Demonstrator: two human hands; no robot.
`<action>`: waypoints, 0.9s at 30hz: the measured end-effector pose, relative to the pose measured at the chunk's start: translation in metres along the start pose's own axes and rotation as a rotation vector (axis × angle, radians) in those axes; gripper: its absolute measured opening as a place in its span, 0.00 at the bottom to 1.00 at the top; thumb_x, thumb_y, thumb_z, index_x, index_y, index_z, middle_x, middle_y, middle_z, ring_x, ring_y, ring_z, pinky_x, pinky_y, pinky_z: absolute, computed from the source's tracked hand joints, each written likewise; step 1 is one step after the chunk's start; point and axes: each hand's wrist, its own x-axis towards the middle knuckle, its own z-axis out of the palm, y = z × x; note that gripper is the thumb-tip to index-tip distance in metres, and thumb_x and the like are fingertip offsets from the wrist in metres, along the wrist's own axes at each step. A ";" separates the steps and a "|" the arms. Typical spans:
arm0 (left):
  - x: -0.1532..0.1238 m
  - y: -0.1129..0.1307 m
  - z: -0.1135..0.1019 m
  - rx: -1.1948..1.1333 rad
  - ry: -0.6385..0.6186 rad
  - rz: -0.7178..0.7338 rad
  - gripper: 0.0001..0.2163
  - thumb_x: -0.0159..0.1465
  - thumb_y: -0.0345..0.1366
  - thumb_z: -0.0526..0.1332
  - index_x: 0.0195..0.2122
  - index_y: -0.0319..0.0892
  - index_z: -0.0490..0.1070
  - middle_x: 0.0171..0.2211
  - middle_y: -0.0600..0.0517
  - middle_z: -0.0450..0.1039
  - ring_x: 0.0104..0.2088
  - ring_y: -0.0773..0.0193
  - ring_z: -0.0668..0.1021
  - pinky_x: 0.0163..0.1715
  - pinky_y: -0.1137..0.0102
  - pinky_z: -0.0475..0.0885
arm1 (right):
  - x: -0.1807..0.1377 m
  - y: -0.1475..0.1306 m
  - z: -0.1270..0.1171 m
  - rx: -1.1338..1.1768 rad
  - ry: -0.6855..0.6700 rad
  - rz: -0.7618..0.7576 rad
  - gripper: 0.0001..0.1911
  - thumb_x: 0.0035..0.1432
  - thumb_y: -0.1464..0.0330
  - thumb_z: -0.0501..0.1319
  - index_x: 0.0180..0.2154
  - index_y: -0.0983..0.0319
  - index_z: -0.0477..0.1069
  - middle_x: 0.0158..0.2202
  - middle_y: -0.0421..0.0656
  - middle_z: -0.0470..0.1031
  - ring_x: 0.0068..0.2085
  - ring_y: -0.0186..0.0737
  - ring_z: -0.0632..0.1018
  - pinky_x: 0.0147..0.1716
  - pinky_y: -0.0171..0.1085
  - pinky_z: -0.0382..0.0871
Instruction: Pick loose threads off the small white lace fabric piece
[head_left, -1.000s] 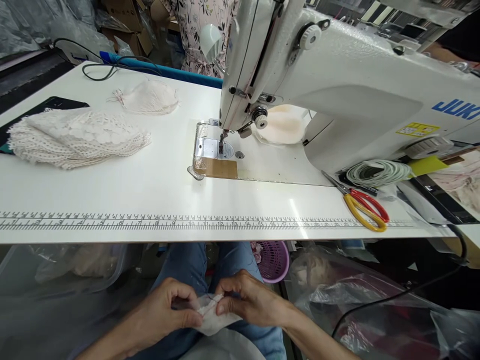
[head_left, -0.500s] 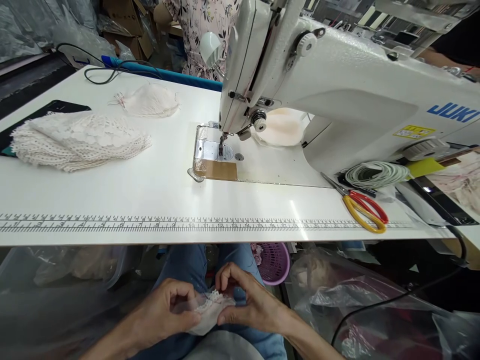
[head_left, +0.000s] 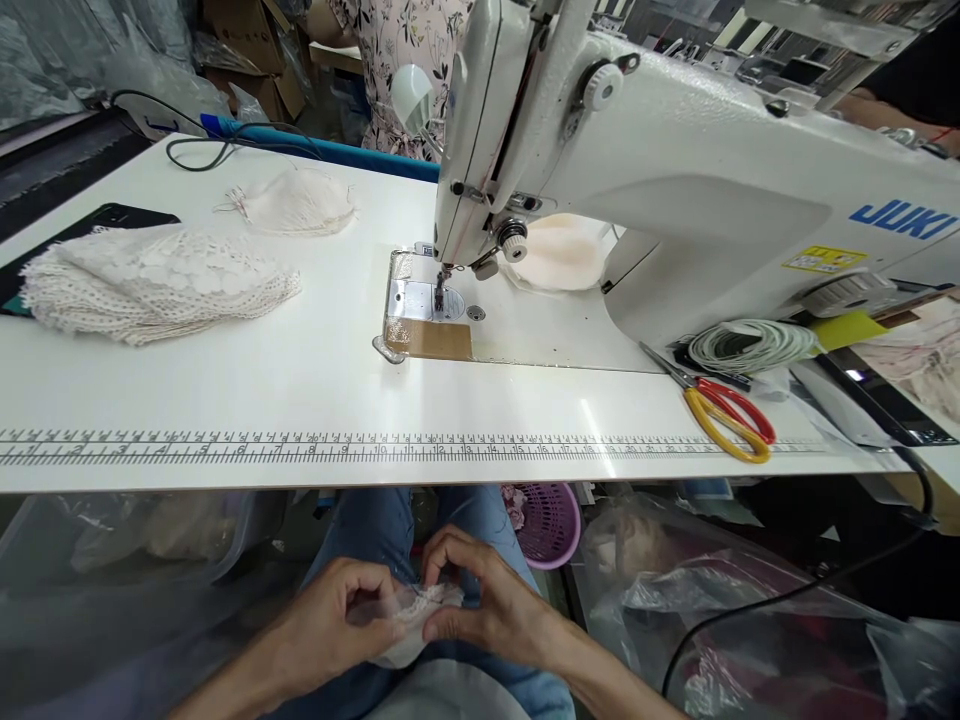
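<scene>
My left hand (head_left: 341, 622) pinches a small white cloth (head_left: 405, 648) over my lap (head_left: 367, 532), and my right hand (head_left: 487, 605) bends half open at its lacy edge; I can't tell if it grips. I think I'm straightening that edge, so next needs gentle, steady fingers.

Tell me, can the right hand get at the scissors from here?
Probably yes: the scissors lie uncovered near the front edge of the table. But the right hand is below that edge, at the white fabric.
</scene>
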 end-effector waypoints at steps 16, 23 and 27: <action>0.000 -0.005 0.001 0.055 0.047 -0.009 0.11 0.53 0.40 0.57 0.20 0.43 0.56 0.20 0.59 0.52 0.23 0.68 0.57 0.23 0.72 0.51 | 0.000 0.005 0.006 0.018 0.105 -0.043 0.13 0.52 0.60 0.66 0.32 0.62 0.69 0.36 0.42 0.70 0.39 0.37 0.70 0.36 0.35 0.63; -0.001 -0.006 0.002 0.009 0.044 -0.034 0.12 0.54 0.41 0.58 0.20 0.43 0.57 0.20 0.60 0.51 0.23 0.69 0.55 0.22 0.72 0.49 | 0.000 0.004 0.007 0.005 0.153 -0.044 0.10 0.54 0.62 0.65 0.34 0.62 0.71 0.36 0.43 0.70 0.39 0.38 0.72 0.39 0.36 0.65; 0.000 -0.002 0.003 0.007 0.035 -0.033 0.11 0.54 0.40 0.57 0.20 0.43 0.56 0.20 0.60 0.50 0.23 0.69 0.55 0.22 0.72 0.49 | 0.000 0.007 0.006 0.055 0.105 -0.039 0.11 0.55 0.61 0.64 0.29 0.63 0.71 0.37 0.43 0.70 0.40 0.38 0.72 0.40 0.36 0.65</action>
